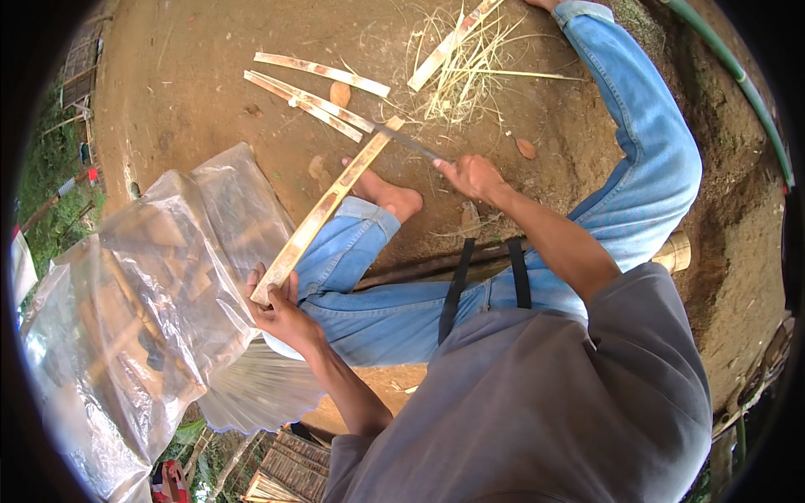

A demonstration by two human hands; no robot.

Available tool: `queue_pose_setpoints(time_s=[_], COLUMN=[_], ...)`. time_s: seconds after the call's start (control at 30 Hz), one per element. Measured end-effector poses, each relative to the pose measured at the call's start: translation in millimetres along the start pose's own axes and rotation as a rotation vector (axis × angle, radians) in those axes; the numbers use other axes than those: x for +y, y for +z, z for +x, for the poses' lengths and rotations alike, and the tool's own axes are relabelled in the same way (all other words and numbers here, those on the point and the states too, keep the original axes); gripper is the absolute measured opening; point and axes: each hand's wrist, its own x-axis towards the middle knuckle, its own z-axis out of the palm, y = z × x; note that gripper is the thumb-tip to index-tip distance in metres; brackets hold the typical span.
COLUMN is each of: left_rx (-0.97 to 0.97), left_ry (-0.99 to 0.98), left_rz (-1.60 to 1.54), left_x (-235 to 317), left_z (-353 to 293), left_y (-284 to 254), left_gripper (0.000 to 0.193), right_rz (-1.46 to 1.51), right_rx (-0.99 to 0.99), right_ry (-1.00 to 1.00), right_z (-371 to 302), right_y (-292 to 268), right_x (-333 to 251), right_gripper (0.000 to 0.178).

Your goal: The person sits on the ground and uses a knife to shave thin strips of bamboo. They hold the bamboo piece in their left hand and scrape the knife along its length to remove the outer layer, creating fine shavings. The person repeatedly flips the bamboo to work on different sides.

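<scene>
A long split bamboo strip (324, 208), its pale inner face marked with brown, slants up and away across my lower leg. My left hand (288, 320) is closed around its near end, thumb on top. My right hand (475, 178) grips a knife (414, 146) whose handle is mostly hidden in the fist. The narrow dark blade points left and meets the strip close to its far end. Whether the edge has entered the bamboo, I cannot tell. My bare foot (390, 194) rests on the ground just right of the strip.
More split bamboo strips (323, 73) lie on the dirt ahead. Another strip (453, 46) rests by a heap of thin shavings (470, 80). A clear plastic sheet (168, 277) covers things at left. A green bamboo pole (734, 71) is at far right; dry leaves (526, 148) lie about.
</scene>
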Motion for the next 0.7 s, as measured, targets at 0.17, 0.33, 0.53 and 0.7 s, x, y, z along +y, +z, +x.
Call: queue_pose_setpoints(time_s=[0.17,0.33,0.53,0.7], left_rx=[-0.024,-0.064,-0.104,-0.178], left_ry=[-0.014,-0.001,0.184,0.324], left_rz=[0.002,-0.065,-0.088,-0.077], left_x=[0.7,-3.1,20.5,63.1], left_z=[2.2,3.9,35.7,68.5], left_y=[0.5,-9.6,-49.4,-59.2], left_gripper=[0.035,0.03,0.022,0.032], right_rz=[-0.007,-0.01,-0.262,-0.264], right_rx=[0.063,0.154,0.494,0.272], right_ry=[0.09,0.036,-0.003,-0.431], right_z=[16.9,10.3,19.1,-24.9], right_y=[7.0,5.8,-9.7,-10.5], right_x=[10.0,16.7,39.9,-50.1], right_gripper=[0.088,0.088,0.08,0.078])
